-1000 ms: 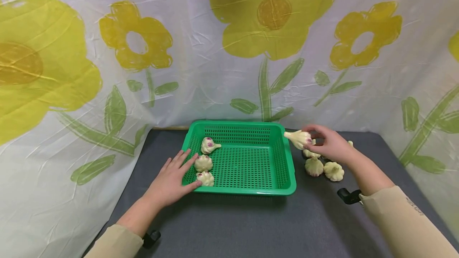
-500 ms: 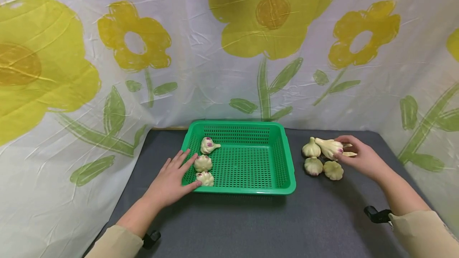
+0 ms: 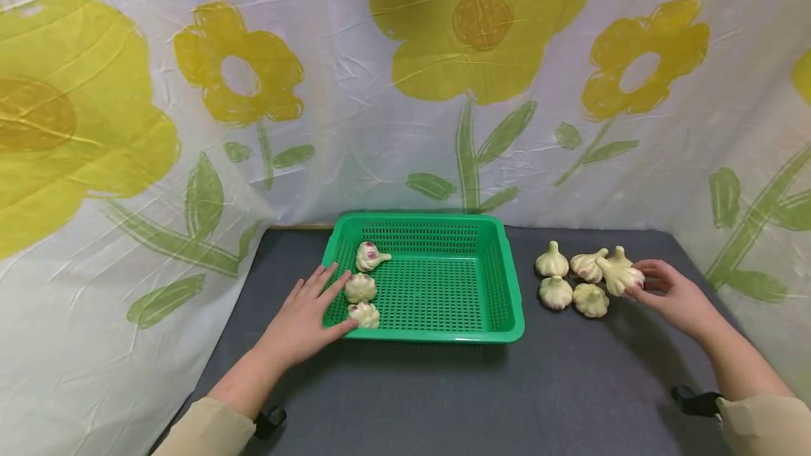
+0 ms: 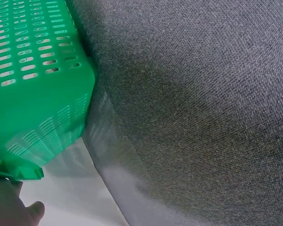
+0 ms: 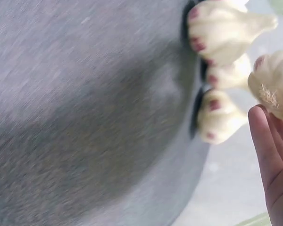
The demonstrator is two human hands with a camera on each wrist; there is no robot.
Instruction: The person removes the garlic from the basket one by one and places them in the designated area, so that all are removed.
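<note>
In the head view, a green basket (image 3: 437, 338) sits on a dark grey table (image 3: 443, 400) in front of a white cloth (image 3: 380, 160) printed with yellow flowers. The left hand (image 3: 299, 324) lies over the basket's left side, its fingers spread wide and its thumb at the near rim. Three garlic bulbs (image 3: 360, 288) stand inside in a row along that left wall, the farthest with its stem pointing right. To the right of the basket, the right hand (image 3: 678, 299) holds a purple-marked bulb (image 3: 619, 274) between thumb and fingers, stem tilted up and to the left. Just beside it, four other bulbs (image 3: 555, 293) are grouped on the table; whether the held one touches its neighbour I cannot tell. Both arms wear beige sleeves (image 3: 767, 426), with a black strap (image 3: 695, 402) at each wrist. In the left wrist view, the slotted outer wall of the basket fills the upper left, and only part of the left hand shows in the lower left corner, against the rim. In the right wrist view, the held bulb shows its root end at the right edge, fingertips against it, while loose bulbs line up on the table behind
</note>
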